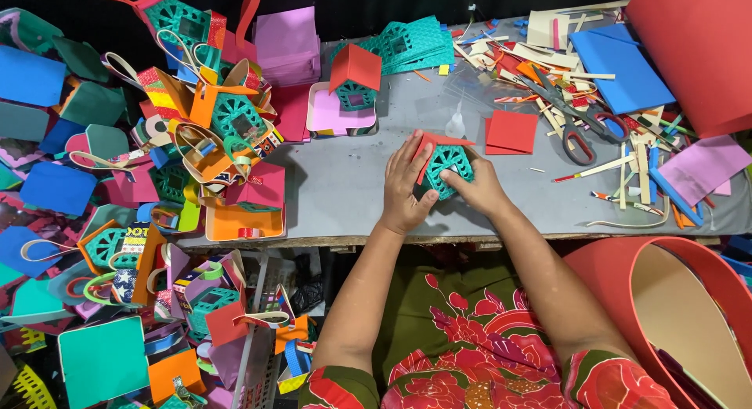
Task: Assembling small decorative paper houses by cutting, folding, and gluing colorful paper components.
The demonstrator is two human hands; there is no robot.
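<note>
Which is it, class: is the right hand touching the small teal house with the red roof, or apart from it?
Touching. The head view shows the right hand with fingertips pressed on the teal house, no gap.

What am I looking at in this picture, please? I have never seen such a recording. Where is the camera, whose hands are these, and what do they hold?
There is no machine here. A person wears one camera on the head, so you look down at their own two bare hands. The left hand and the right hand together hold a small teal foam house with a red roof, on a grey worktable. Behind it stands a finished house on a pink base. To the right lie a red foam square, scissors and many coloured foam strips. On the left is a big pile of finished pieces.
</note>
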